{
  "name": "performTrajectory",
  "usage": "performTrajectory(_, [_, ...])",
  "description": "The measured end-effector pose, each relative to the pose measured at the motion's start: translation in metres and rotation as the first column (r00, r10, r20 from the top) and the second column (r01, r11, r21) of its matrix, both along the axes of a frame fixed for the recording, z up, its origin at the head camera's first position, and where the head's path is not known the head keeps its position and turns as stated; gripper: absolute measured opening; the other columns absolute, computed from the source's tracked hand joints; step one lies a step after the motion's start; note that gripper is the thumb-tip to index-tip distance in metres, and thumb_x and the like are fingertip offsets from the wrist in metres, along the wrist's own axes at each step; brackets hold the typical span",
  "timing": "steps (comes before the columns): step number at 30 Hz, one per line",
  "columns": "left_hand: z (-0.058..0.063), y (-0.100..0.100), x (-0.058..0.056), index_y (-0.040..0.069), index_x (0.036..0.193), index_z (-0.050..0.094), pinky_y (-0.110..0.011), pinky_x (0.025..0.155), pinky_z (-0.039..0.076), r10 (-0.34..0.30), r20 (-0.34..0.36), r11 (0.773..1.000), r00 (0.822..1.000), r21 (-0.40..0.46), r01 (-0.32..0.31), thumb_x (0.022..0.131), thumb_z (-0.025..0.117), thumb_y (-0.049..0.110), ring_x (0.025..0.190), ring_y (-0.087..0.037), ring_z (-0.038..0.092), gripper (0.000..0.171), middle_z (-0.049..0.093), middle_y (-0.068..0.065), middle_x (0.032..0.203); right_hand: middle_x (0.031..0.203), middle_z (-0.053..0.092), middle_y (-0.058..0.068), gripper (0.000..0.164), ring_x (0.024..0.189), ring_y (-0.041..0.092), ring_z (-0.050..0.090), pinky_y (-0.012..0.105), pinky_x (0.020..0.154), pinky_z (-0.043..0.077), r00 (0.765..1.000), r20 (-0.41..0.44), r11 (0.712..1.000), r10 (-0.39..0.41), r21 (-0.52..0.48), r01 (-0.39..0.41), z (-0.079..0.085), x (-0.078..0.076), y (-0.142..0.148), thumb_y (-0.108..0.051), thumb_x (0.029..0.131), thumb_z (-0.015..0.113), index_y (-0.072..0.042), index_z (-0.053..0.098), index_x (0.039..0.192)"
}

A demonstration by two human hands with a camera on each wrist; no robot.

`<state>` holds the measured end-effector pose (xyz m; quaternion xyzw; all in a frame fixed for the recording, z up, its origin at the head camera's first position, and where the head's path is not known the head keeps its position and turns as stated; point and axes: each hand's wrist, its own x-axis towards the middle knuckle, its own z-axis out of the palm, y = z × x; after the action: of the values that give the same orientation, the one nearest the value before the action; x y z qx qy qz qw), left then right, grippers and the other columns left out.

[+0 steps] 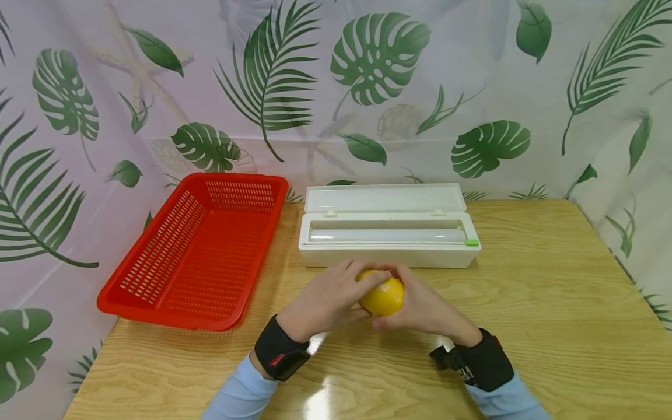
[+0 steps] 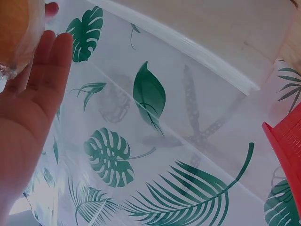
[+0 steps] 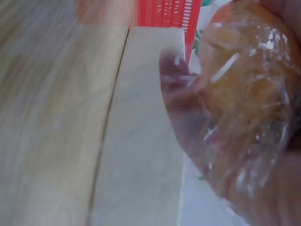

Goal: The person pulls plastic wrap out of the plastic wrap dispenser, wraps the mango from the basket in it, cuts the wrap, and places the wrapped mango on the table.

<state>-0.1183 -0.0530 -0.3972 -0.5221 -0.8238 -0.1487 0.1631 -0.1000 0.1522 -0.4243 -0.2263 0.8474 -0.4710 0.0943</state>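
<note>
An orange (image 1: 385,297) is held up between both hands over the table, in front of the white box. Clear plastic film (image 3: 244,84) covers it, wrinkled and shiny in the right wrist view. From the left, my left hand (image 1: 328,296) grips the fruit, its fingers bent over the top. My right hand (image 1: 427,304) holds the other side, thumb low and fingers behind. At the upper left of the left wrist view, part of the wrapped fruit shows beside the left fingers (image 2: 51,70).
Just beyond the hands stands a white film dispenser box (image 1: 388,258), lid (image 1: 385,198) raised, with a film roll (image 1: 388,235) inside and a green slider (image 1: 472,242) at its right end. To the left is a red plastic basket (image 1: 252,280). A leaf-print sheet (image 1: 315,146) hangs behind the wooden table (image 1: 551,326).
</note>
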Motion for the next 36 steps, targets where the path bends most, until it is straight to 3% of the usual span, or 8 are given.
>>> performTrajectory(4, [-0.001,-0.002,-0.003,0.012,0.125,0.045,-0.033,0.08,0.051,0.062,-0.023,0.998,0.998,-0.013,-0.063,0.069,0.079,0.034,0.101,-0.022,0.05,0.069,0.052,-0.01,0.116,0.12,0.052,0.017,0.092,0.091,0.022,0.055,0.042,0.074,0.053,0.987,-0.145,0.993,-0.069,0.087,0.082,0.002,0.0,0.001,-0.031,0.061,0.084,-0.008,0.031,0.133])
performTrajectory(8, [-0.001,-0.004,-0.005,0.01,0.122,0.046,-0.032,0.079,0.052,0.16,-0.043,0.987,0.986,-0.008,-0.161,0.068,0.079,0.038,0.097,-0.022,0.051,0.07,0.052,-0.011,0.114,0.106,0.061,0.015,0.076,0.083,0.021,0.057,0.044,0.071,0.053,0.944,-0.313,0.964,-0.107,0.201,0.176,0.004,0.001,0.002,-0.018,0.063,0.081,-0.004,0.04,0.125])
performTrajectory(12, [-0.002,-0.003,-0.005,0.01,0.124,0.043,-0.036,0.08,0.052,0.181,-0.017,0.983,0.983,-0.004,-0.181,0.067,0.079,0.036,0.098,-0.025,0.052,0.071,0.052,-0.013,0.117,0.095,0.063,0.014,0.063,0.075,0.019,0.056,0.04,0.064,0.052,0.923,-0.372,0.953,-0.103,0.227,0.198,0.003,0.002,0.0,-0.007,0.064,0.075,0.0,0.044,0.119])
performTrajectory(20, [-0.006,0.004,-0.002,0.017,0.13,0.038,-0.038,0.071,0.055,0.209,-0.036,0.977,0.977,-0.024,-0.21,0.066,0.078,0.04,0.099,-0.028,0.052,0.079,0.053,-0.014,0.12,0.101,0.059,0.012,0.069,0.075,0.016,0.054,0.035,0.062,0.052,0.944,-0.328,0.981,-0.038,0.167,0.098,0.001,0.002,-0.001,-0.003,0.066,0.071,0.0,0.037,0.127])
performTrajectory(25, [-0.008,0.004,0.0,0.013,0.127,0.044,-0.029,0.055,0.054,0.246,-0.012,0.969,0.969,0.008,-0.246,0.069,0.072,0.05,0.084,-0.017,0.051,0.074,0.057,-0.006,0.105,0.125,0.048,0.012,0.076,0.09,0.019,0.053,0.04,0.071,0.052,0.986,-0.164,0.999,-0.015,-0.05,0.007,0.005,0.004,-0.002,-0.014,0.077,0.073,-0.012,0.027,0.138])
performTrajectory(28, [-0.009,0.007,0.001,0.009,0.125,0.046,-0.026,0.05,0.052,0.232,0.001,0.97,0.973,0.07,-0.232,0.07,0.069,0.051,0.074,-0.014,0.05,0.073,0.059,-0.006,0.098,0.129,0.046,0.018,0.063,0.097,0.022,0.052,0.039,0.076,0.051,0.988,-0.122,0.979,-0.096,-0.189,0.071,0.019,0.011,-0.01,-0.012,0.083,0.067,-0.007,0.033,0.135])
performTrajectory(32, [-0.011,0.013,0.004,0.005,0.12,0.05,-0.023,0.05,0.051,0.217,-0.019,0.963,0.976,0.166,-0.211,0.067,0.069,0.049,0.068,-0.013,0.05,0.071,0.06,-0.006,0.087,0.115,0.058,0.018,0.029,0.09,0.025,0.055,0.026,0.07,0.052,0.944,-0.122,0.866,-0.307,-0.446,0.225,0.017,0.015,-0.024,-0.006,0.091,0.055,0.003,0.053,0.118])
performTrajectory(36, [-0.014,0.021,0.008,0.002,0.114,0.052,-0.023,0.053,0.053,0.22,-0.036,0.958,0.975,0.196,-0.209,0.065,0.07,0.046,0.069,-0.013,0.053,0.068,0.061,-0.007,0.086,0.1,0.067,0.007,0.026,0.088,0.028,0.059,0.024,0.069,0.054,0.868,-0.042,0.642,-0.496,-0.691,0.333,-0.007,0.01,-0.033,-0.015,0.096,0.046,0.004,0.064,0.103])
